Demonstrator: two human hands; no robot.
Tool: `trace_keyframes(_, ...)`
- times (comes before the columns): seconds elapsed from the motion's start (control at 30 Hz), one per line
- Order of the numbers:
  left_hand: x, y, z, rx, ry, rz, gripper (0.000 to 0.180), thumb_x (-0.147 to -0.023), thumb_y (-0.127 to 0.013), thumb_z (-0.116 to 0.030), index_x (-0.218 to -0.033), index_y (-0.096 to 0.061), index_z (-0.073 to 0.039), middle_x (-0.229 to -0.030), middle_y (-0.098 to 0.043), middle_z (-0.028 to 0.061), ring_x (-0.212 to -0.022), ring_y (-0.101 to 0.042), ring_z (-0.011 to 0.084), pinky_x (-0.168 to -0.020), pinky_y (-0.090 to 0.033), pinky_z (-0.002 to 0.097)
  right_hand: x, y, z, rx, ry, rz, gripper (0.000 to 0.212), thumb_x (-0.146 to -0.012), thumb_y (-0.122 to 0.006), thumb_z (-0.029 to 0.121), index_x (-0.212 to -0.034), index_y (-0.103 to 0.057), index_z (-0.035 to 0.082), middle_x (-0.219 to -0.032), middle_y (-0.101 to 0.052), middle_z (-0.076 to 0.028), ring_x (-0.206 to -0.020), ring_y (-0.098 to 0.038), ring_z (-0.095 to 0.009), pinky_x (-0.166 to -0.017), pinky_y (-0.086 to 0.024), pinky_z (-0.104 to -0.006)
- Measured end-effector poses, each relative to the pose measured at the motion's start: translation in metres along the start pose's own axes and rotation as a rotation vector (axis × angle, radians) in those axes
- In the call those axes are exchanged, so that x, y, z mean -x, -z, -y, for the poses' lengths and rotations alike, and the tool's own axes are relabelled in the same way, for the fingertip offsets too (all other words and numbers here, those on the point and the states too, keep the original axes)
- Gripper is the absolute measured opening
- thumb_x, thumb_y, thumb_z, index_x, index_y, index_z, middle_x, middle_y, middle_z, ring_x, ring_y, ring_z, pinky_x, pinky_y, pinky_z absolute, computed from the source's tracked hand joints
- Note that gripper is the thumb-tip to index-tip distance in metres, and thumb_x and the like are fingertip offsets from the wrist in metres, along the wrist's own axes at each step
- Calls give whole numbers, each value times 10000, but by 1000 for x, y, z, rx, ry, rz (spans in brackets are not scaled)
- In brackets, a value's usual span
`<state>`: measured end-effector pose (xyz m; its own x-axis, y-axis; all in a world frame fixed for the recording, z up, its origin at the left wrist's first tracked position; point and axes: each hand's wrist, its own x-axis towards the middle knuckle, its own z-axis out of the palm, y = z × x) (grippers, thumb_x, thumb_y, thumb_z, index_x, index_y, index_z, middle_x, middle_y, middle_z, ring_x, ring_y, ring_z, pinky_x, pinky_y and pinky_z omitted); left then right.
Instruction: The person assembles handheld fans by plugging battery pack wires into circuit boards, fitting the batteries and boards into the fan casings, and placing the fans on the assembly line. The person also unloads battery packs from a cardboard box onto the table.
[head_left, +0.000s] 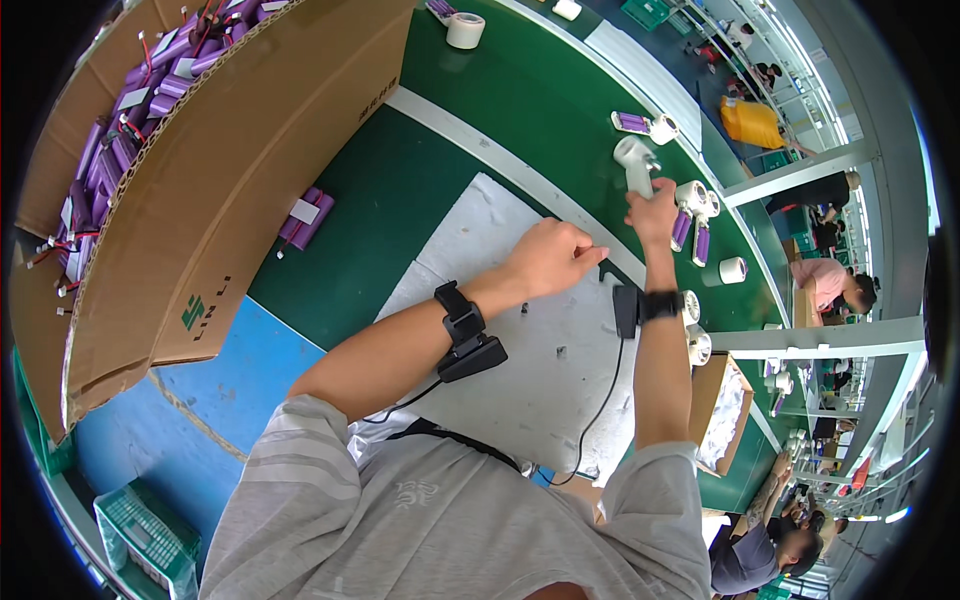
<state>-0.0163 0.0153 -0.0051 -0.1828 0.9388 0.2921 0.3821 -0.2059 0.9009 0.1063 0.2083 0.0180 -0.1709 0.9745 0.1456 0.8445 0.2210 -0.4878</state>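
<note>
My right hand [652, 208] is closed round the handle of a white plastic housing [634, 163] with a rounded head, held over the green bench. My left hand [550, 257] is closed above the white mat [480, 270], its fingers curled and a fingertip pointing toward my right wrist. Whatever it may hold is hidden. Just beyond the right hand lie several similar white housings [691, 195], some with a purple battery pack [701, 244] attached. Farther off is another white housing [663, 128] with a purple pack [631, 122].
A large cardboard box [230, 170] full of purple battery packs [120, 150] stands at the left. One purple pack [306, 219] lies beside it. A white roll [465, 31] stands at the back. An open carton [722, 415] sits at the right. Several people work beyond the bench.
</note>
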Motion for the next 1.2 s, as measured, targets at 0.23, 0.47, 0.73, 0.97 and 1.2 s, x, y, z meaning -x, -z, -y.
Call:
trace_keyframes(0.23, 3, -5, 6, 324, 200, 60, 324, -870, -683, -269, -1048, -585, -17, -784, -648, 106, -637, -588, 184, -607, -498, 315, 155, 50, 12, 257, 485, -149, 377, -683, -690, 11, -1036, -577, 79, -912, -583, -139, -759, -630, -344, -628, -511, -413)
trace_keyframes(0.47, 8, 3, 7, 324, 7, 493, 464, -800, -767, -173, -1171, -518, -45, -956, -612, 55, -740, -599, 124, -677, -493, 267, 249, 59, -11, 185, 563, 74, 435, -656, -674, -54, -1062, -593, 78, -914, -536, -99, -775, -610, -310, -630, -512, -392)
trace_keyframes(0.73, 10, -1, 6, 332, 166, 471, 378, -755, -771, -107, -1064, -562, -45, -912, -650, 82, -757, -611, 147, -683, -497, 286, 215, 78, -22, -338, 450, 480, 345, -759, -695, -29, -1088, -613, 35, -863, -570, -52, -671, -565, -146, -579, -468, -273)
trace_keyframes(0.97, 6, 8, -4, 202, 223, 637, 275, -820, -663, 51, -1066, -575, -34, -973, -598, 8, -810, -584, 78, -733, -497, 245, 200, 48, -23, -467, 193, 255, 264, -802, -717, 2, -1056, -648, 20, -750, -544, 6, -604, -483, -39, -533, -393, -202)
trace_keyframes(1.2, 9, 10, -12, 335, 243, 552, 198, -822, -629, 74, -1000, -625, -13, -965, -623, 20, -886, -588, 92, -811, -497, 248, 200, 39, -19, -498, 171, 204, 200, -784, -735, 3, -974, -673, 12, -765, -541, 7, -592, -464, -47, -518, -371, -206)
